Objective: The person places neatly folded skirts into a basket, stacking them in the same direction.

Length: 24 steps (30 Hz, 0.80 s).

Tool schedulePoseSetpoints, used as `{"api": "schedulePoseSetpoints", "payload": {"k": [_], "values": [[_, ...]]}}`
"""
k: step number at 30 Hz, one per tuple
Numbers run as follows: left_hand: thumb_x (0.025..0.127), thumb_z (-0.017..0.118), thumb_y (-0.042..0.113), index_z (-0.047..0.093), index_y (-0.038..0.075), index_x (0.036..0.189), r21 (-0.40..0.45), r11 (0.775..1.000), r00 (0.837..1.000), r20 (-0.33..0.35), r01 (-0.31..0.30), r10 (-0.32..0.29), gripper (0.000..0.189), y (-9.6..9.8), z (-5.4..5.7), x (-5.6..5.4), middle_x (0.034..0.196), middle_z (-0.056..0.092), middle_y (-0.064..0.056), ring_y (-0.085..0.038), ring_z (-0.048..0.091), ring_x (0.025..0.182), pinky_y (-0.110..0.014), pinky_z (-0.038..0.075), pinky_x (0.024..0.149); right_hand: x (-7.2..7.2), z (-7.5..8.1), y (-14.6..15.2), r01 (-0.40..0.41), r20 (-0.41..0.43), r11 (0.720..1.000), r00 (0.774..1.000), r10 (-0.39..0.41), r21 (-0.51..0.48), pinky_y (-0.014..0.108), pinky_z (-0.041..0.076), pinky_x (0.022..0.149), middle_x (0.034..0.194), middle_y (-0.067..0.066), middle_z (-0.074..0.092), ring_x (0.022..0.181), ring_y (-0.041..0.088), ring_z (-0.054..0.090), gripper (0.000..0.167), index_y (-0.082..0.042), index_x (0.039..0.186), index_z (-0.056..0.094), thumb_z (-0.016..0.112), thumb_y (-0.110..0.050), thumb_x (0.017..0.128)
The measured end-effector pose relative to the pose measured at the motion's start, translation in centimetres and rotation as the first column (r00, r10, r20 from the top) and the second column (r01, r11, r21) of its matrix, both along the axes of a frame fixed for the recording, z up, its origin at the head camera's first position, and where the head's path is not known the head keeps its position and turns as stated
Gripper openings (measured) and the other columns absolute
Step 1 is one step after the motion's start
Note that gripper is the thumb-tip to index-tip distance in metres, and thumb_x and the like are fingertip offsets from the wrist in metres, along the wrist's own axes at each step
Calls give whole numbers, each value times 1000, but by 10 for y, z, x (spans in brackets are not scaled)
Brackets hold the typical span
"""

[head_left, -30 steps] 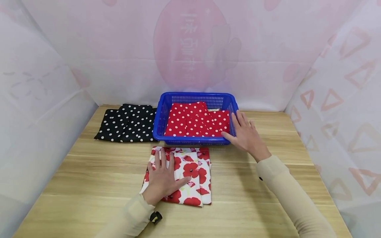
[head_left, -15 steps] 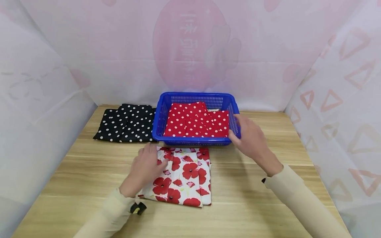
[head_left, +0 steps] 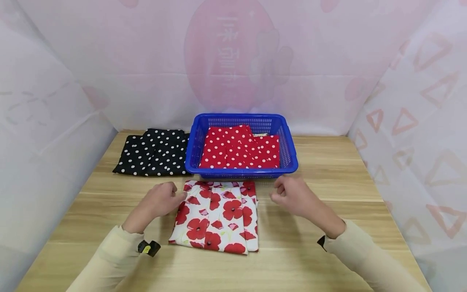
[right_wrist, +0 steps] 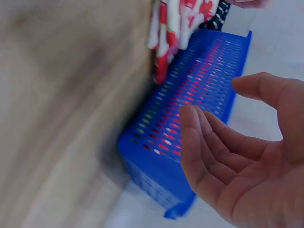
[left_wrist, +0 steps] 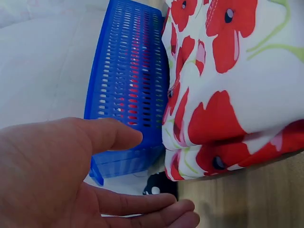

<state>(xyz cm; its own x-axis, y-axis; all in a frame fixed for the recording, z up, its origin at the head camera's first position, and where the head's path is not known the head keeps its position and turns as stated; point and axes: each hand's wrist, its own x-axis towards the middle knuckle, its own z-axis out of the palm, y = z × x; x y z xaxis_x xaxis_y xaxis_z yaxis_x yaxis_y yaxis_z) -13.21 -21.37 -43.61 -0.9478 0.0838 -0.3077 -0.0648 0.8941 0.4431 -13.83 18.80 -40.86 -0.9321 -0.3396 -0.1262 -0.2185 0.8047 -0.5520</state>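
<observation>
A folded white cloth with red poppies (head_left: 215, 219) lies on the table in front of the blue plastic basket (head_left: 242, 173). Just off the cloth's left edge is my left hand (head_left: 157, 200), its thumb and fingers apart and holding nothing; the left wrist view shows the cloth's folded layers beyond the fingertips. To the right of the cloth hovers my right hand (head_left: 295, 196), near the basket's front right corner. Its fingers are loosely bent with the thumb apart, and nothing is between them. Inside the basket lies a folded red cloth with white dots (head_left: 233, 150).
A folded black cloth with white dots (head_left: 155, 154) lies left of the basket, against its side. A bit of pale cloth (head_left: 260, 134) peeks out behind the red one. Printed fabric walls (head_left: 233, 52) enclose the wooden table (head_left: 324, 162) at the back and sides.
My left hand has lifted off the poppy cloth and moved left, beside its edge. My right hand has left the basket's right rim and come nearer, toward the cloth's right side.
</observation>
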Motion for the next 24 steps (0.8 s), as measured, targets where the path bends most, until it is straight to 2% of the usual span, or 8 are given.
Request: {"api": "schedulePoseSetpoints", "payload": {"k": [3, 7, 10, 13, 15, 19, 24], "values": [[102, 64, 39, 66, -7, 116, 62, 998, 996, 81, -29, 24, 47, -3, -6, 0, 79, 60, -8, -22, 57, 72, -30, 46, 60, -3, -17, -3, 9, 102, 1000, 995, -8, -8, 32, 59, 75, 95, 7, 74, 82, 16, 63, 34, 2, 115, 74, 74, -25, 95], [102, 66, 37, 67, -2, 105, 123, 991, 992, 114, -62, 48, 39, -5, -14, -1, 73, 58, -6, -20, 54, 67, -28, 43, 58, -5, -36, -11, 43, 189, 999, 981, -37, -29, 30, 56, 74, 99, 6, 75, 84, 17, 62, 36, -2, 114, 76, 76, -32, 96], [102, 66, 37, 68, 3, 87, 153, 985, 990, 129, -75, 56, 37, -4, -17, -4, 63, 50, -1, -17, 47, 59, -27, 38, 54, -6, -45, -20, 63, 232, 997, 972, -50, -49, 29, 53, 70, 95, 6, 73, 81, 18, 62, 34, -3, 114, 77, 75, -33, 98], [102, 66, 39, 60, 11, 67, 179, 980, 985, 165, -87, 58, 45, -3, -20, -7, 56, 43, 3, -14, 42, 55, -25, 34, 54, -6, -51, -30, 71, 261, 996, 964, -53, -59, 29, 49, 66, 88, 5, 69, 77, 19, 60, 33, -3, 113, 76, 74, -32, 99], [102, 66, 40, 54, 15, 61, 190, 978, 982, 184, -89, 54, 50, -1, -22, -9, 54, 41, 4, -14, 41, 54, -25, 33, 54, -6, -53, -36, 78, 266, 996, 962, -62, -53, 28, 47, 64, 84, 4, 67, 74, 19, 59, 30, -4, 111, 77, 75, -32, 98], [101, 69, 39, 55, 13, 64, 216, 972, 978, 203, -95, 51, 47, 1, -23, -9, 57, 44, 3, -14, 42, 57, -25, 34, 57, -8, -56, -46, 75, 255, 997, 965, -65, -30, 27, 43, 59, 76, 4, 64, 66, 19, 57, 25, -7, 99, 75, 76, -32, 97], [101, 71, 33, 66, 6, 84, 258, 961, 977, 210, -96, 41, 33, 0, -24, -6, 70, 55, -3, -17, 48, 65, -27, 38, 61, -11, -56, -51, 91, 263, 995, 962, -75, -49, 26, 42, 57, 75, 4, 63, 65, 18, 56, 21, -10, 90, 69, 78, -28, 96]]}}
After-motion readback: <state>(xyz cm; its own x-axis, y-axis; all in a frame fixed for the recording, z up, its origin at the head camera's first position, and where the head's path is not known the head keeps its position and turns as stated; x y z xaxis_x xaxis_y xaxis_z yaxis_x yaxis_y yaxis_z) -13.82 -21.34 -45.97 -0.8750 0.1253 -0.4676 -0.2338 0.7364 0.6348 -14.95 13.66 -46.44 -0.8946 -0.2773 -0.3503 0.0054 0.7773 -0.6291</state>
